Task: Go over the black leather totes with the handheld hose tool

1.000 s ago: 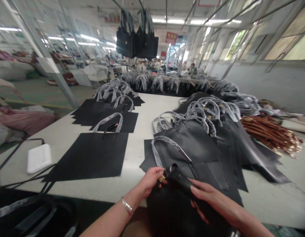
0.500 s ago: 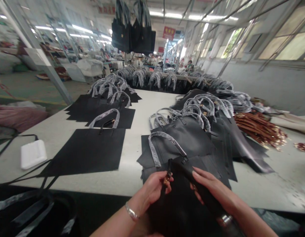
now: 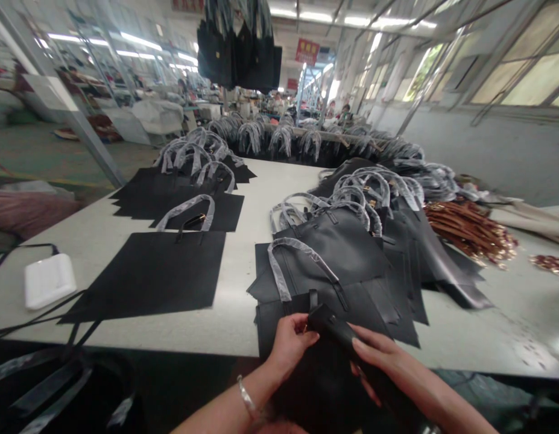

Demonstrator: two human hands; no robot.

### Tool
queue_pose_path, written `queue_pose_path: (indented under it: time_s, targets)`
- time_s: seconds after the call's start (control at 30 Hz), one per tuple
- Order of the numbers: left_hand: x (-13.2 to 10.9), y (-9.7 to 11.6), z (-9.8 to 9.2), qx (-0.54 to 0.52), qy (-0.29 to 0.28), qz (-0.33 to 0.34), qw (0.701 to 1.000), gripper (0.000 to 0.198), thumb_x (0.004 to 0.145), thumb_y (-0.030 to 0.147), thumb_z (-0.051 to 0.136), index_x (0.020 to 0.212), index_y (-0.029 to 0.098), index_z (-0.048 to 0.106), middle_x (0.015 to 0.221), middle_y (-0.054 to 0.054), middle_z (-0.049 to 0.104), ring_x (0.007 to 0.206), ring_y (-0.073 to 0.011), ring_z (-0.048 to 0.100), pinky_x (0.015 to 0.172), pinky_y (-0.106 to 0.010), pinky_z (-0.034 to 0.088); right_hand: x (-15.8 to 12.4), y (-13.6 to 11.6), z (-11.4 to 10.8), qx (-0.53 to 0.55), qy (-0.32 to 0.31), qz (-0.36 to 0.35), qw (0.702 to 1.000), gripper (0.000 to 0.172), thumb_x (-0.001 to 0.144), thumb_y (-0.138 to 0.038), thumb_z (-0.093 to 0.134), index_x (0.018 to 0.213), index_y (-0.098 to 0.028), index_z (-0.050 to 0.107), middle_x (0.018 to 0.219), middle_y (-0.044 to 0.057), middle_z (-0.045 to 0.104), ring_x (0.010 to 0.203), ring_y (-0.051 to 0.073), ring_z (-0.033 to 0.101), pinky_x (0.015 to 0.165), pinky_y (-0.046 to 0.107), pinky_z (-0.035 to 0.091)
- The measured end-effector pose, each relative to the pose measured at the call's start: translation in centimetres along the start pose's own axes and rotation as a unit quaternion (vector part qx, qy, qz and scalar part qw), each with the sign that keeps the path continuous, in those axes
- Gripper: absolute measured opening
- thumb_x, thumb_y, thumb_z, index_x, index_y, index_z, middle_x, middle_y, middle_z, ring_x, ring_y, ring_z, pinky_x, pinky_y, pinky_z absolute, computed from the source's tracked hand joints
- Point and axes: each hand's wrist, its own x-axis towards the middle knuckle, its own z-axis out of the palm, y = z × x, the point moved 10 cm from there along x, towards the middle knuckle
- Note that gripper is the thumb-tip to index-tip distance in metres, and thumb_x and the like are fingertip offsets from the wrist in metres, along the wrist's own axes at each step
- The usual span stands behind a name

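Note:
My left hand (image 3: 292, 342) pinches the near end of a black leather strap (image 3: 337, 330) where a small gold fitting shows. My right hand (image 3: 382, 360) wraps round the same strap a little further along. Both hands work over a black leather tote bag (image 3: 319, 386) that hangs off the front edge of the white table (image 3: 256, 253). Just beyond it lies a stack of black bags with wrapped grey handles (image 3: 333, 253).
A flat black bag (image 3: 148, 274) lies left of centre, more bags behind it. A white box (image 3: 48, 280) sits at the far left edge. Brown straps with gold buckles (image 3: 469, 232) are heaped on the right. Black bags hang overhead (image 3: 238, 48). Another bag lies low at left (image 3: 57, 386).
The view has tilted down and the table has shifted up the picture. My left hand's fingers have closed over the gold fitting on the strap's end; my right hand keeps its grip.

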Motion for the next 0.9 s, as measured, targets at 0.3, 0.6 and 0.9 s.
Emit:
queue_pose_path:
  time_s: [0.3, 0.6, 0.9]
  targets:
    - [0.5, -0.6, -0.1, 0.069, -0.002, 0.027, 0.997, 0.025, 0.062, 0.01, 0.065, 0.085, 0.013, 0.072, 0.081, -0.004, 0.071, 0.076, -0.0184, 0.062, 0.069, -0.026, 0.046, 1.0, 0.5, 0.3, -0.022, 0.004, 0.01, 1.0, 0.08, 0.079, -0.055, 0.063, 0.146, -0.021, 0.034, 0.07, -0.002, 0.061, 0.045, 0.01, 0.055, 0.042, 0.022, 0.043]
    - [3.6, 3.5, -4.9, 0.281, 0.139, 0.126, 0.941, 0.034, 0.077, 0.022, 0.06, 0.111, 0.017, 0.066, 0.1, -0.006, 0.072, 0.085, -0.0203, 0.066, 0.08, -0.03, 0.05, -4.8, -3.4, -11.8, 0.016, 0.283, -0.098, 0.954, 0.056, 0.076, -0.053, 0.067, 0.119, -0.02, 0.053, 0.068, -0.002, 0.059, 0.05, 0.012, 0.055, 0.044, 0.023, 0.046]
    - [8.1, 7.9, -10.4, 0.41, 0.258, 0.197, 0.852, 0.037, 0.08, 0.021, 0.061, 0.116, 0.013, 0.06, 0.104, -0.012, 0.068, 0.092, -0.0251, 0.065, 0.089, -0.04, 0.05, -9.0, 8.1, -13.1, 0.077, 0.287, 0.02, 0.955, 0.056, 0.083, -0.049, 0.063, 0.13, -0.022, 0.047, 0.069, -0.002, 0.061, 0.05, 0.013, 0.056, 0.044, 0.023, 0.047]
